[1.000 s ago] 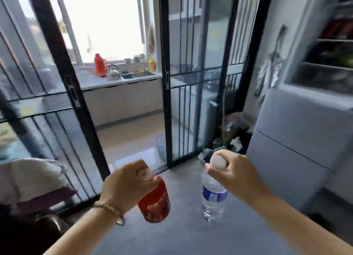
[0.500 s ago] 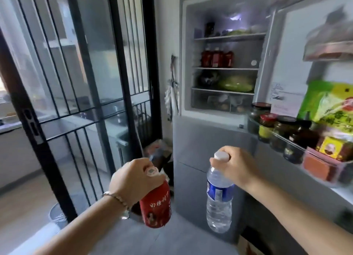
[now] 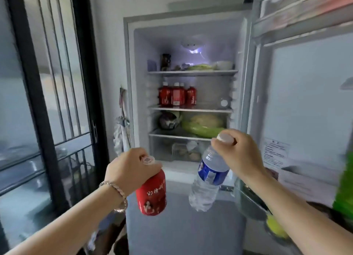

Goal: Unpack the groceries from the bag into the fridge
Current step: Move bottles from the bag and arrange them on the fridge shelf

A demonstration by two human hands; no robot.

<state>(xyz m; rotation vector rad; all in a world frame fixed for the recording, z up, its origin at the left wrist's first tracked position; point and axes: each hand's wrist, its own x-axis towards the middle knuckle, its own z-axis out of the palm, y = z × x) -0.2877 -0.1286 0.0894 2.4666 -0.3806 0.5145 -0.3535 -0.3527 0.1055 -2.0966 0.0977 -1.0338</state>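
The glass door now fills only the left third of the view; half a second ago it took up nearly half. The left hand grips the red bottle round its neck, the cap showing above the fingers, as before. The bottle hangs almost upright. The fridge, earlier up and to the right, now stands straight ahead and nearer, open and lit. Stored bottles stand on its second shelf and greens lie on the third. The right hand pinches the water bottle at its cap. That bottle now tilts, base swung down to the left, where it hung straighter before. Both bottles are in the air in front of the opening, not yet inside. On the fridge door, the jars seen earlier are almost out of view, and a blurred green packet sits at the right edge.
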